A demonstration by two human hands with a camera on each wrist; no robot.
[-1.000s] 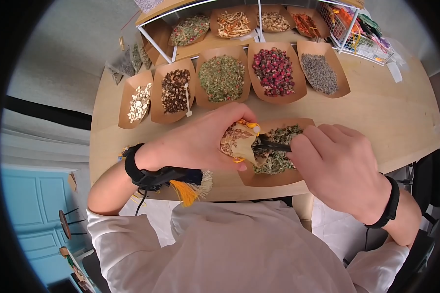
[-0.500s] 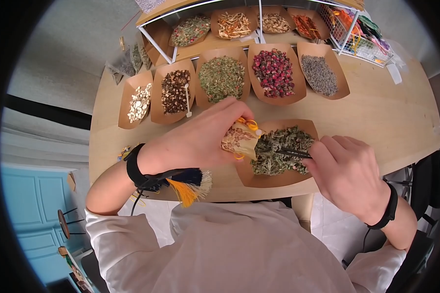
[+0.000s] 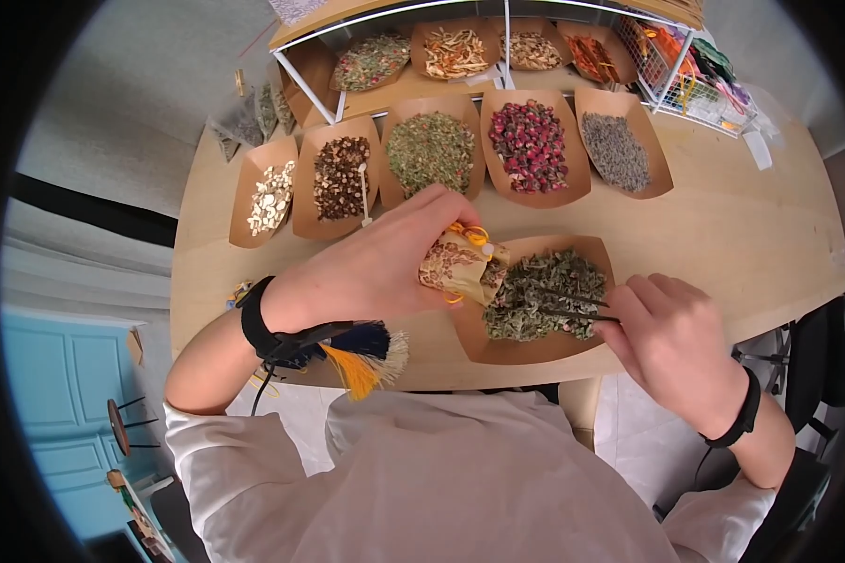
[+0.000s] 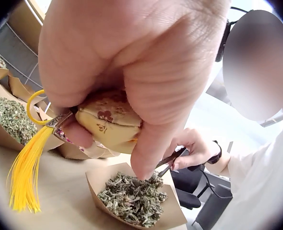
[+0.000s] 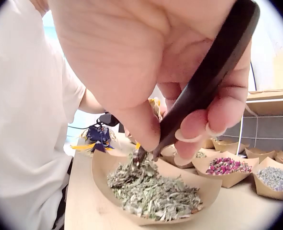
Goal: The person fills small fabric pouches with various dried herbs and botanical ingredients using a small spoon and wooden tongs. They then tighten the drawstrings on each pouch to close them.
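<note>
My left hand (image 3: 376,253) grips a small gold brocade sachet pouch (image 3: 451,269) with a brown floral pattern, tilted so its mouth faces right over a paper tray's edge. Dark leafy bits show at the mouth. From its cord hangs a yellow tassel (image 4: 26,172), seen in the left wrist view. My right hand (image 3: 671,338) holds black tweezers (image 5: 203,81) between thumb and fingers. Their tips reach into dried grey-green leaves (image 3: 549,286), with the two arms apart. The leaves fill the brown paper tray (image 3: 498,351) between my hands.
Behind stand paper trays of white slices (image 3: 270,199), dark brown bits with a small white spoon (image 3: 364,192), green herb (image 3: 432,155), rosebuds (image 3: 532,145) and lavender (image 3: 616,150). A rack (image 3: 305,84) with more trays and a wire basket (image 3: 671,75) are farther back. Tassels (image 3: 357,361) hang below my left wrist.
The tweezers have come away from the pouch's mouth, moving right to the leaves, and their arms have spread. My left hand keeps the pouch nearly in place, its mouth turned more into view.
</note>
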